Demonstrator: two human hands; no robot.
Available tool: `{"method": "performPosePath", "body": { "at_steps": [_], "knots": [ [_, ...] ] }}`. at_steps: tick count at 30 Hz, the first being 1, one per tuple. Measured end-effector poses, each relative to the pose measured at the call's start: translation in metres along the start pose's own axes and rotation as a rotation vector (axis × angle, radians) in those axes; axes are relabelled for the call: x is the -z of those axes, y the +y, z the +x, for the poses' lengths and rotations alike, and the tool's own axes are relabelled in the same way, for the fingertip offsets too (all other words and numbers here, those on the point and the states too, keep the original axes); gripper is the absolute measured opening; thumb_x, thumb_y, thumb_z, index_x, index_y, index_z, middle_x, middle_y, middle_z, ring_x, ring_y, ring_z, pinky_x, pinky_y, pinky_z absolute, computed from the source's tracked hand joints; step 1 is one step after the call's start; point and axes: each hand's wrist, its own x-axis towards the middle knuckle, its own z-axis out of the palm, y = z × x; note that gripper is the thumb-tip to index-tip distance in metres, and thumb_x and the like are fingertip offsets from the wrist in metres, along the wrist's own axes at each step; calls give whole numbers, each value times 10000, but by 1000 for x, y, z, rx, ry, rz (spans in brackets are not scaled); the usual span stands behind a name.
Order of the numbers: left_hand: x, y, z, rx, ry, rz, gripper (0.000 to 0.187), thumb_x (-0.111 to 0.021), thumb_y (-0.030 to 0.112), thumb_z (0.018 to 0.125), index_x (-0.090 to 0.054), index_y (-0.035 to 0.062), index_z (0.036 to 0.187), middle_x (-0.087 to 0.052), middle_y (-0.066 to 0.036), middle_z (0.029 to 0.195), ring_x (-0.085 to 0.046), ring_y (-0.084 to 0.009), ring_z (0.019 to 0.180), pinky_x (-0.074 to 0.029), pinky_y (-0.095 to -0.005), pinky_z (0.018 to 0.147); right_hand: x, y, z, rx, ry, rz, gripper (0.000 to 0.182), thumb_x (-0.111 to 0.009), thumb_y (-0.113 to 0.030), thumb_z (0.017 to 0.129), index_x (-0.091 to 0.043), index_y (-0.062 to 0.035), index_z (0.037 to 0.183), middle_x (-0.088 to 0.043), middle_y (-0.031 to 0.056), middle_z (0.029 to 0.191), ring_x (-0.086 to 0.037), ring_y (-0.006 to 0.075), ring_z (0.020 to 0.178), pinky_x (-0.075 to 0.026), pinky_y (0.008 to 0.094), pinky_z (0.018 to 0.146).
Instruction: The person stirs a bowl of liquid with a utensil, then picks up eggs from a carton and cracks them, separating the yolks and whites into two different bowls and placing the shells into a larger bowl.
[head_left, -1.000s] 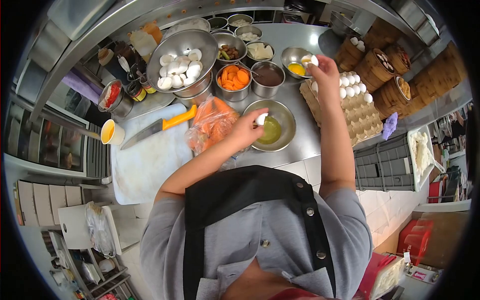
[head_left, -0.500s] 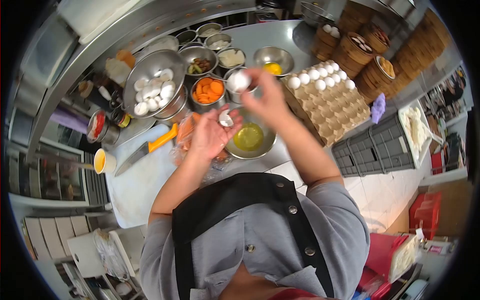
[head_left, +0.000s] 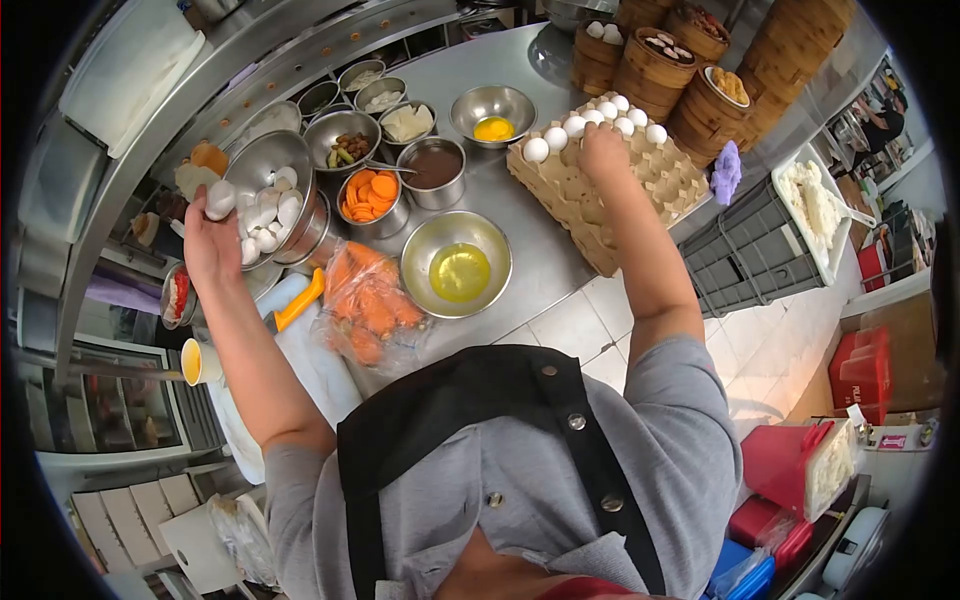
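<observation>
My left hand point(head_left: 208, 240) is at the rim of a steel bowl of eggshells point(head_left: 268, 158), with a white eggshell point(head_left: 220, 200) at its fingers. Over the cardboard egg tray point(head_left: 655, 185), my right hand point(head_left: 605, 152) reaches down among the white eggs point(head_left: 574, 126); its fingertips are hidden, so its grip does not show. Between my arms a steel bowl point(head_left: 500, 240) holds clear yellowish egg white point(head_left: 459, 273). Farther back, another bowl point(head_left: 522, 105) contains orange yolk point(head_left: 493, 129).
Sliced carrots point(head_left: 369, 196), a pot of brown liquid point(head_left: 433, 172) and small food bowls stand behind the egg-white bowl. A bag of carrots point(head_left: 365, 300) and an orange-handled knife point(head_left: 302, 302) lie at the left. Bamboo steamers point(head_left: 655, 72) stand at the back right.
My hands have moved apart from above the egg-white bowl, the left to the eggshell bowl and the right to the egg tray. The view has shifted.
</observation>
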Motion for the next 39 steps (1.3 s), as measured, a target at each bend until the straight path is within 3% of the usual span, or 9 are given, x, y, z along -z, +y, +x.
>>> {"method": "performPosePath", "body": {
  "at_steps": [6, 9, 11, 15, 22, 24, 32, 36, 39],
  "knots": [
    [-7, -3, 1, -166, 176, 647, 499, -526, 102, 857, -371, -41, 1309, -452, -164, 1291, -474, -235, 1152, -345, -315, 988, -5, 9, 7, -20, 32, 95, 429, -691, -164, 657, -545, -3, 1028, -569, 211, 1030, -563, 378, 949, -478, 420, 815],
    [-20, -21, -24, -529, 1, 840, 414, -557, 55, 830, -472, 8, 1232, -480, -110, 1264, -460, -205, 1157, -348, -312, 970, -1, 20, 1, -77, 168, 607, 445, -710, -165, 650, -532, -20, 1031, -599, 151, 960, -599, 271, 814, -485, 362, 705],
    [-33, -44, -52, -691, -172, 979, 365, -560, 24, 811, -514, 35, 1173, -505, -92, 1218, -494, -205, 1106, -364, -309, 951, 26, 5, -32, -191, 53, 1307, 386, -677, -148, 730, -521, -34, 1064, -593, 104, 982, -587, 182, 817, -489, 305, 679],
    [-65, -106, -100, -804, -616, 1309, 206, -581, 19, 757, -636, 86, 945, -594, -84, 1038, -542, -253, 1003, -423, -334, 857, 71, -19, -113, -269, -240, 1788, 336, -581, -80, 836, -507, -54, 1162, -590, 73, 1035, -590, 160, 868, -505, 297, 700],
    [-126, -239, -52, 125, -839, 1038, 280, -540, 108, 844, -558, 20, 1110, -572, -102, 990, -563, -236, 968, -495, -326, 719, 71, -32, -200, -297, -764, 2113, 303, -553, -82, 871, -506, -44, 1168, -599, 76, 1053, -599, 158, 929, -528, 303, 748],
    [-151, -279, -28, 976, -236, 400, 332, -520, 219, 892, -453, 11, 1142, -539, -75, 900, -584, -259, 842, -510, -360, 734, 72, -32, -211, -311, -778, 2080, 299, -559, -79, 865, -512, -38, 1157, -593, 74, 1057, -593, 160, 938, -521, 302, 745],
    [-174, -375, 0, 1200, 30, 446, 326, -409, 449, 922, -454, 161, 1067, -496, -38, 765, -487, -150, 615, -303, -225, 475, 53, 7, -228, -398, -849, 1945, 233, -566, -108, 844, -519, -60, 1068, -582, 57, 1003, -578, 146, 866, -505, 286, 689],
    [-156, -395, 9, 1157, 65, 417, 211, -371, 307, 939, -483, 130, 962, -480, -27, 660, -416, -115, 509, -257, -220, 419, 31, 5, -209, -547, -1042, 1837, 169, -557, -220, 863, -502, -87, 952, -587, 40, 907, -566, 126, 775, -489, 267, 579],
    [-158, -397, 10, 1081, 91, 432, 168, -342, 189, 929, -487, 108, 902, -466, -28, 614, -384, -96, 466, -222, -211, 382, 0, -15, -188, -338, -1047, 1523, 326, -596, -338, 840, -476, -64, 968, -575, 62, 840, -552, 119, 700, -453, 264, 498]
  ]
}}
